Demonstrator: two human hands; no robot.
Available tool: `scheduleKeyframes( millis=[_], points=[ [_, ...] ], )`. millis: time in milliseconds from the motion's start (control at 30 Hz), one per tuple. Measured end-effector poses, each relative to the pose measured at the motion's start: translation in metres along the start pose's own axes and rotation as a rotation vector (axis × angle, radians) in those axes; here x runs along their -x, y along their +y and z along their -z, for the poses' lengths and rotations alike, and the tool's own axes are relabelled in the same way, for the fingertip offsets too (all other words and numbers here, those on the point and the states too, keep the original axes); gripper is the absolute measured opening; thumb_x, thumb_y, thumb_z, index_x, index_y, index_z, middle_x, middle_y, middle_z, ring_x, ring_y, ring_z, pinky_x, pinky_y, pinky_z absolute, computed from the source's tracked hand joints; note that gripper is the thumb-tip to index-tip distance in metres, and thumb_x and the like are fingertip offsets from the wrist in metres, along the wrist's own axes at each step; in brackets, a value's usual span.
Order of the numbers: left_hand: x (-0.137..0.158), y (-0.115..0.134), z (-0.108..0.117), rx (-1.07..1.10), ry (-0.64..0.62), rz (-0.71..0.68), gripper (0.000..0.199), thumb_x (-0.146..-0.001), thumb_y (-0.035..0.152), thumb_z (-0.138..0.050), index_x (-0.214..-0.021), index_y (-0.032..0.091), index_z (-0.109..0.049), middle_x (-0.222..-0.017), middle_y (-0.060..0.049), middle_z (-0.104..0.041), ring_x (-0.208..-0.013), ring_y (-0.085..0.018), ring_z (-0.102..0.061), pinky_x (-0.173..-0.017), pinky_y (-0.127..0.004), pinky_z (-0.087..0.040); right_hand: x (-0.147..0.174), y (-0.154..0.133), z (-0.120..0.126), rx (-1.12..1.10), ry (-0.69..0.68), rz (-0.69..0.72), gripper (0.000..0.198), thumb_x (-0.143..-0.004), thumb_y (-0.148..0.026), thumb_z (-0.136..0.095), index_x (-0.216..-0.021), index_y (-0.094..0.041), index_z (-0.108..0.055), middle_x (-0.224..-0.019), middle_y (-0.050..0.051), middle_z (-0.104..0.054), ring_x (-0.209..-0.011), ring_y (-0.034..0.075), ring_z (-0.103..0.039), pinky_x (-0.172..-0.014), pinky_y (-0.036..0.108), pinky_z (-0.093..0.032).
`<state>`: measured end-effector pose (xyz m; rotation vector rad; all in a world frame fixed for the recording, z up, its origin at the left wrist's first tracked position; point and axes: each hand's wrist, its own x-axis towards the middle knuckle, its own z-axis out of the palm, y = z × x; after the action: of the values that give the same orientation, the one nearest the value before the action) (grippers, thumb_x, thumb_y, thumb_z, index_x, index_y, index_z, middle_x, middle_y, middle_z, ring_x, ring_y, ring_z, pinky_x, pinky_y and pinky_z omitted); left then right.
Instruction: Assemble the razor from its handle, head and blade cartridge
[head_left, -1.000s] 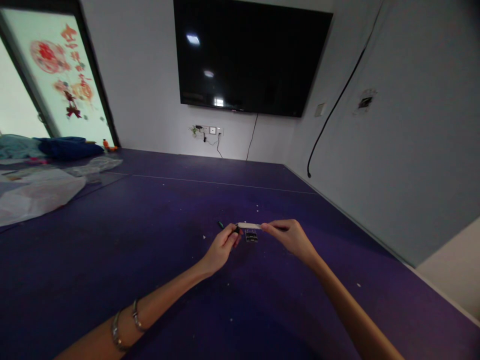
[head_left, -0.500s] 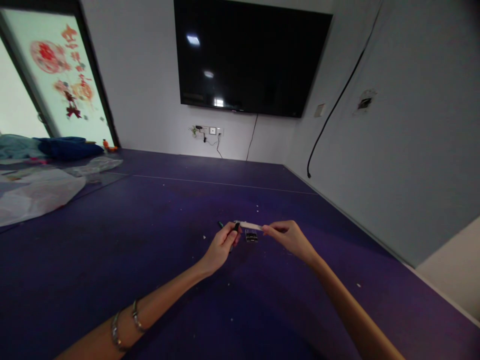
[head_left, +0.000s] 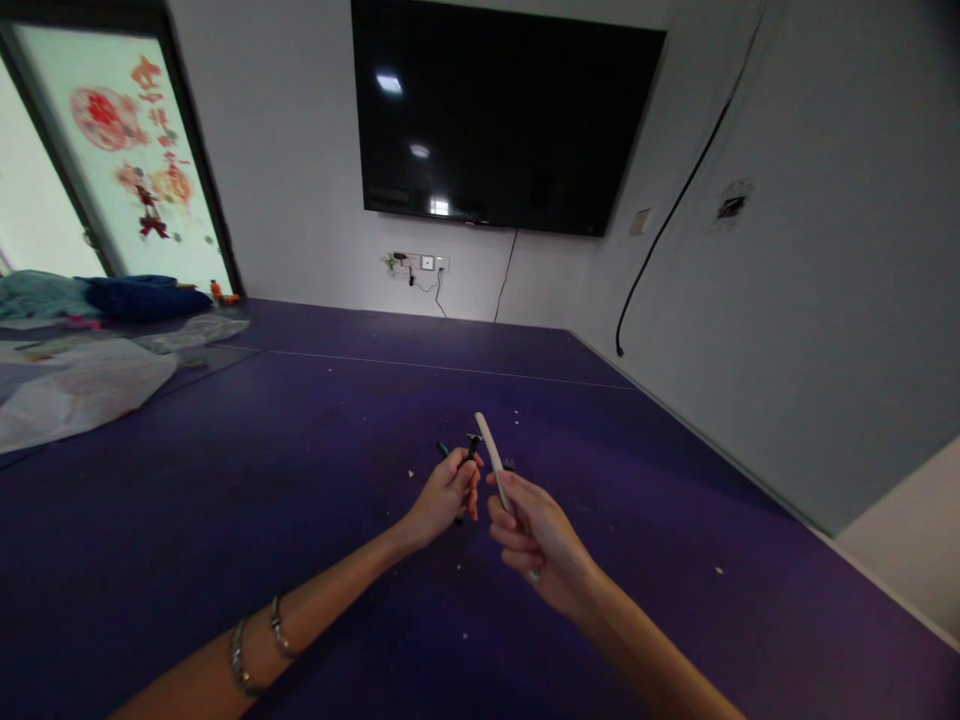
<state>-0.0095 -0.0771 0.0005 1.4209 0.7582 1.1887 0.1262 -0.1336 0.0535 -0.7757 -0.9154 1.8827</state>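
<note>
Clearly, two slim things are held close together above the purple floor (head_left: 337,580); the gap between the hands is taken here as the middle of the dial, with twelve straight towards the television (head_left: 495,120). At nine, a dark tool (head_left: 472,450) with a small crosswise head is pinched between the thumb and fingers of the left hand (head_left: 444,495), its head pointed between twelve and one. At four, a white stick (head_left: 491,446) is gripped in the curled right hand (head_left: 546,540), its free tip tilted towards eleven, just beside the tool's head. Whether the two are in contact cannot be told.

For good control, the dark tool is best held firm by the left hand, with its head left uncovered, while fine adjustments are made with the right. The white stick would probably be guided better if gripped nearer its free tip, since a long unsupported length may wobble; only light pressure should be applied. Fingertips are best placed clear of the crosswise head, whose sharpness cannot be judged here.

Care should also be taken that a small dark piece (head_left: 509,464), partly hidden behind the right hand between one and two, and a green-tinged thing (head_left: 442,449), between ten and eleven, are not nudged.
</note>
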Motion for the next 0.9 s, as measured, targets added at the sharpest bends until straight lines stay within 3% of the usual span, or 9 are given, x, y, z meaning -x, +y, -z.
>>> scheduleKeyframes(
  millis=[300,500,667,900],
  points=[
    [0.004,0.005,-0.006,-0.058,0.035,0.051,0.018,-0.084,0.035,-0.042,-0.080,0.017,-0.042,-0.050,0.009,-0.041,-0.034,-0.004,-0.037,-0.036,-0.017,-0.027,0.010,0.042,-0.012,-0.186,0.067,-0.059,0.032,-0.072,-0.046,-0.061,-0.078,-0.021,-0.043,-0.046,-0.013,-0.020,-0.037,0.002,-0.007,-0.032,0.015,-0.003],
    [0.006,0.004,-0.008,-0.068,0.062,0.033,0.018,-0.081,0.034,-0.046,-0.077,0.017,-0.043,-0.048,0.009,-0.040,-0.038,-0.005,-0.040,-0.039,-0.017,-0.029,0.011,0.044,-0.020,-0.240,0.086,-0.007,0.034,-0.068,-0.045,-0.065,-0.077,-0.020,-0.043,-0.045,-0.013,-0.019,-0.038,0.002,-0.006,-0.033,0.015,-0.002],
    [0.006,0.002,-0.009,-0.106,0.087,0.057,0.017,-0.082,0.035,-0.043,-0.082,0.017,-0.044,-0.048,0.009,-0.042,-0.033,-0.005,-0.036,-0.037,-0.018,-0.026,0.014,0.051,-0.025,-0.288,0.146,-0.070,0.037,-0.066,-0.046,-0.066,-0.077,-0.021,-0.042,-0.045,-0.013,-0.020,-0.037,0.002,-0.008,-0.034,0.014,-0.002],
    [0.005,-0.001,-0.010,-0.124,0.079,0.059,0.013,-0.081,0.030,-0.043,-0.078,0.017,-0.043,-0.048,0.009,-0.041,-0.037,-0.005,-0.037,-0.040,-0.017,-0.029,0.012,0.042,-0.028,-0.378,0.105,-0.038,0.034,-0.066,-0.040,-0.067,-0.073,-0.019,-0.041,-0.045,-0.013,-0.020,-0.037,0.001,-0.007,-0.034,0.014,0.000]
  ],
)
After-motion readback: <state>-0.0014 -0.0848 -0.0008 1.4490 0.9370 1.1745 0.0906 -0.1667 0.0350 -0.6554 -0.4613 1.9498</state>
